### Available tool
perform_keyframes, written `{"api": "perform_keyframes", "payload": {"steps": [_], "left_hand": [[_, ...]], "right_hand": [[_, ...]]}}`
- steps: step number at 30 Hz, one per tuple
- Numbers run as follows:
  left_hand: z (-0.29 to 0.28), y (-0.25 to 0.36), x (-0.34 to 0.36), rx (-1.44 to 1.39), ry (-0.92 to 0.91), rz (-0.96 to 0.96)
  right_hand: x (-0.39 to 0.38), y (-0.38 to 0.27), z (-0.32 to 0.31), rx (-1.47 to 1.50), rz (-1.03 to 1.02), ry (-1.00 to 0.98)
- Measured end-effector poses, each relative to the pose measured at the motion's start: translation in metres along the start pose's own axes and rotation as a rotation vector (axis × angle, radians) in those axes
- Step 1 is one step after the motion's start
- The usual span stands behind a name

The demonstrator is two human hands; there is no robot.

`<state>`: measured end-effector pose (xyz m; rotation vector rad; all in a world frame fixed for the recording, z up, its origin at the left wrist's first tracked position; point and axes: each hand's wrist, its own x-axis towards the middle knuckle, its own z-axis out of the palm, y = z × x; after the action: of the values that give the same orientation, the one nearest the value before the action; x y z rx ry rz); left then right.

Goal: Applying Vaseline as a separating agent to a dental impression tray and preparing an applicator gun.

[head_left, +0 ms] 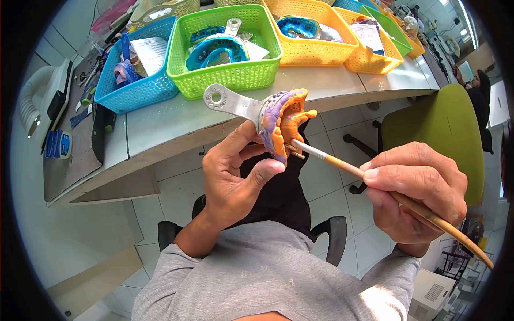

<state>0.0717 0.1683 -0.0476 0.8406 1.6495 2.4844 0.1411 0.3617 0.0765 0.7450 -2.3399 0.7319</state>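
Observation:
My left hand (pixel 235 174) grips a metal dental impression tray (pixel 235 105) filled with orange and purple impression material (pixel 278 120). The tray's perforated side faces left, and its flat handle with a round hole points up and left. Thumb and fingers hold it from below. In my right hand (pixel 420 192) is a slim tan hose-like tool (pixel 345 167) with a pale, narrow tip, pinched between thumb and fingers. That tip meets, or nearly meets, the orange material near its lower edge; contact is unclear. A small brownish rod-like piece sticks out there. The tool's far end runs past my hand to the lower right.
On the white tiled bench stand a blue basket (pixel 140 88), a green basket (pixel 225 77) with blue impressions, and orange baskets (pixel 321 53). A blue-and-white container (pixel 58 144) sits at left. A green chair (pixel 444 139) stands at right; another person sits beyond it.

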Motion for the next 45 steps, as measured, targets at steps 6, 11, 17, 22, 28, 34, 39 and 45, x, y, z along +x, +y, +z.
{"api": "perform_keyframes", "payload": {"steps": [6, 11, 17, 22, 28, 34, 39, 45], "left_hand": [[0.002, 0.001, 0.001, -0.011, -0.005, 0.011], [-0.003, 0.003, 0.003, -0.045, -0.021, -0.040], [-0.005, 0.004, 0.001, -0.099, -0.042, -0.088], [-0.006, 0.001, 0.002, -0.078, -0.047, -0.079], [-0.005, 0.004, 0.004, -0.088, -0.057, -0.088], [-0.008, 0.000, 0.005, 0.068, -0.066, -0.118], [-0.006, 0.001, 0.006, 0.069, -0.059, -0.104], [-0.001, -0.003, 0.006, -0.178, -0.056, -0.142]], "right_hand": [[-0.001, 0.002, -0.002, 0.019, 0.001, 0.014], [-0.003, -0.001, -0.011, 0.021, 0.053, -0.015], [0.000, 0.004, -0.005, 0.024, -0.036, -0.053], [0.002, -0.003, -0.015, 0.027, 0.013, -0.216], [0.003, 0.005, -0.009, 0.010, -0.068, -0.132], [-0.001, 0.003, -0.009, 0.046, -0.001, -0.179], [0.003, 0.006, -0.007, 0.032, -0.032, -0.136], [-0.001, 0.011, -0.004, 0.035, -0.047, -0.130]]}}
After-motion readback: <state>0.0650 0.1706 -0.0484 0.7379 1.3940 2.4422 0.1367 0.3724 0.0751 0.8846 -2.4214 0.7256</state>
